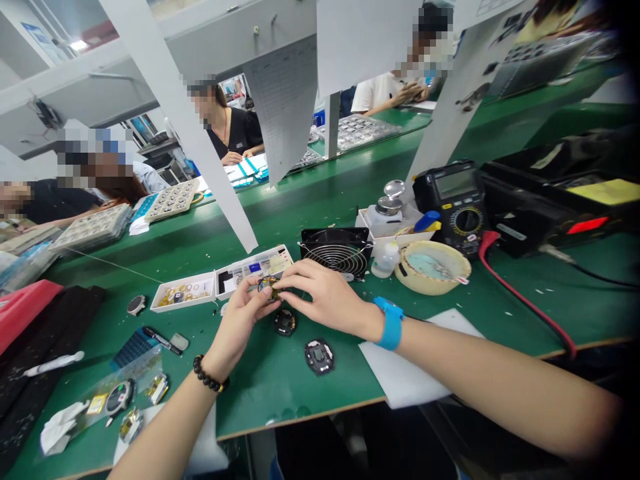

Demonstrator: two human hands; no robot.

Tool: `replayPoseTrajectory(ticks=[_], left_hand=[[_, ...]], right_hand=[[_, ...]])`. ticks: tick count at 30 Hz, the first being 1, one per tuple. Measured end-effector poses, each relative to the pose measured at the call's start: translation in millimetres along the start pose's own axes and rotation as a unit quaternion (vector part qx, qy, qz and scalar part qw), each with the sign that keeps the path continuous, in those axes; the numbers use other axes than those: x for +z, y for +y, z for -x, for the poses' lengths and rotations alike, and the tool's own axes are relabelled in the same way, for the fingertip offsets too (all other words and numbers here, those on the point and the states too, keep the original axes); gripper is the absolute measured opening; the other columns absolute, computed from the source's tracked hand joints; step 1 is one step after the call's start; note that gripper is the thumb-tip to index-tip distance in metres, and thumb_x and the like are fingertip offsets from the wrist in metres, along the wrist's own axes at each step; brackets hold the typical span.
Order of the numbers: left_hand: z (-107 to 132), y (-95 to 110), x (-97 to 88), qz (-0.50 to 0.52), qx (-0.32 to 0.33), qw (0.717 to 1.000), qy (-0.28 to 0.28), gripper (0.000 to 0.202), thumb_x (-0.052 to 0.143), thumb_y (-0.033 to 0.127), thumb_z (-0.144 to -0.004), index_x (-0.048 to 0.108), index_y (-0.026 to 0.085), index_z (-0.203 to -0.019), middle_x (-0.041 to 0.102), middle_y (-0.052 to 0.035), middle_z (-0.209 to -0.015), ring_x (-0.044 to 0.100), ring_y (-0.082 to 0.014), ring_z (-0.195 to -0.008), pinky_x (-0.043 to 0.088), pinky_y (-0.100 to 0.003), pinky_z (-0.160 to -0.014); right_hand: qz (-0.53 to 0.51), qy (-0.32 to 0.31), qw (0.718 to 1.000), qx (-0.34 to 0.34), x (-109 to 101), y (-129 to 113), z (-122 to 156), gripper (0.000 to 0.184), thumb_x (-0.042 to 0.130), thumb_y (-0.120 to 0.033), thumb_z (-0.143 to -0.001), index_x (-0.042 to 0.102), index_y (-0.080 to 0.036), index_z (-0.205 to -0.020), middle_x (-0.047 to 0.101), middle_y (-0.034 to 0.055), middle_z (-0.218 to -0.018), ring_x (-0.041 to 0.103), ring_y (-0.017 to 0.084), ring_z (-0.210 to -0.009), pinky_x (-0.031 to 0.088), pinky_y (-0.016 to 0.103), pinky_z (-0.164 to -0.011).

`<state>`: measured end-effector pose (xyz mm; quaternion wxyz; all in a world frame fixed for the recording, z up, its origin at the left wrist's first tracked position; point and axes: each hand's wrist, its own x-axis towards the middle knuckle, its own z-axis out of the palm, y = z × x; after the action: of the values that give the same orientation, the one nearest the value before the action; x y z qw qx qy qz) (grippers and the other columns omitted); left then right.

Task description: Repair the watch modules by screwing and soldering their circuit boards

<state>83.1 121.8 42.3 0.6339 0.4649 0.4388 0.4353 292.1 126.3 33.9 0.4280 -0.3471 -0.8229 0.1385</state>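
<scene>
My left hand (241, 316) is closed on a small round watch module (269, 287), its thumb and fingers gripping the rim. The module has a dark edge with gold-brown parts inside. From the other side my right hand (320, 297) pinches at the same module, its fingertips partly hiding it. Just below the hands a round dark watch part (285, 322) lies on the green bench. Nearer the front edge lies a black watch case part (319, 357) with grey pieces on it.
White parts trays (183, 293) and a black fan (336, 252) stand behind my hands. A multimeter (454, 207), red cable (525, 293) and round cream dish (433, 268) are at right. Watch pieces (119, 398) lie at left. Several people sit across the bench.
</scene>
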Motion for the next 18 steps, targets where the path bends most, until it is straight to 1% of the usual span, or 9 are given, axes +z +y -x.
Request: replayPoseTrajectory(ticks=[2,4,7,10,13,15,18], left_hand=[[-0.3,-2.0,-0.1,-0.010,-0.001,1.000,-0.001,0.046,0.085,0.040,-0.085,0.063,0.021,-0.120,0.074,-0.0047,-0.114,0.072,-0.0185,-0.105,0.062,-0.037,-0.102],[-0.8,-3.7,-0.1,-0.020,0.005,1.000,-0.004,0.050,0.086,0.041,-0.084,0.063,0.021,-0.124,0.074,-0.0057,-0.113,0.072,-0.0203,-0.108,0.061,-0.039,-0.103],[-2.0,-5.0,0.6,-0.040,0.027,0.999,-0.008,0.055,0.088,0.044,-0.082,0.064,0.020,-0.124,0.073,-0.0079,-0.120,0.069,-0.0238,-0.117,0.061,-0.041,-0.103],[-2.5,-4.9,2.1,-0.061,0.052,0.997,-0.004,0.057,0.088,0.047,-0.081,0.063,0.020,-0.124,0.072,-0.0098,-0.125,0.068,-0.0263,-0.120,0.062,-0.041,-0.102],[-2.1,-4.6,3.5,-0.065,0.061,0.996,0.000,0.057,0.087,0.048,-0.082,0.062,0.019,-0.125,0.072,-0.0102,-0.125,0.069,-0.0263,-0.118,0.062,-0.041,-0.101],[-1.6,-4.9,3.8,-0.066,0.062,0.996,0.001,0.056,0.087,0.048,-0.081,0.062,0.019,-0.123,0.073,-0.0100,-0.123,0.069,-0.0257,-0.116,0.062,-0.041,-0.101],[-0.9,-5.7,3.4,-0.078,0.064,0.995,0.001,0.056,0.086,0.049,-0.082,0.062,0.019,-0.122,0.074,-0.0099,-0.120,0.071,-0.0248,-0.112,0.062,-0.041,-0.100]], right_hand=[[0.003,-0.007,1.000,0.009,1.3,-0.2,0.6,0.021,0.058,-0.026,-0.104,0.074,-0.022,-0.118,0.072,0.0108,-0.117,0.063,0.028,-0.113,0.055,0.047,-0.096],[0.007,-0.010,1.000,0.021,1.7,-0.6,1.0,0.022,0.058,-0.025,-0.103,0.073,-0.021,-0.120,0.072,0.0112,-0.119,0.064,0.029,-0.114,0.056,0.048,-0.097],[0.012,-0.011,0.999,0.034,2.2,-1.4,1.8,0.024,0.059,-0.026,-0.103,0.073,-0.019,-0.122,0.072,0.0113,-0.122,0.065,0.029,-0.115,0.057,0.049,-0.099],[0.022,-0.001,0.999,0.026,4.0,-1.6,3.5,0.026,0.060,-0.026,-0.104,0.072,-0.019,-0.125,0.072,0.0109,-0.126,0.065,0.029,-0.118,0.058,0.049,-0.100],[0.027,0.001,1.000,0.014,5.5,-1.8,4.8,0.028,0.060,-0.022,-0.103,0.071,-0.018,-0.128,0.070,0.0108,-0.128,0.064,0.029,-0.119,0.058,0.049,-0.099],[0.012,-0.006,0.999,0.032,5.2,-2.2,4.7,0.028,0.061,-0.021,-0.102,0.070,-0.018,-0.128,0.070,0.0108,-0.129,0.064,0.029,-0.121,0.058,0.049,-0.100],[-0.043,-0.009,0.996,0.079,3.2,-2.8,2.9,0.025,0.063,-0.018,-0.100,0.071,-0.020,-0.124,0.070,0.0088,-0.127,0.065,0.026,-0.121,0.056,0.047,-0.104]])
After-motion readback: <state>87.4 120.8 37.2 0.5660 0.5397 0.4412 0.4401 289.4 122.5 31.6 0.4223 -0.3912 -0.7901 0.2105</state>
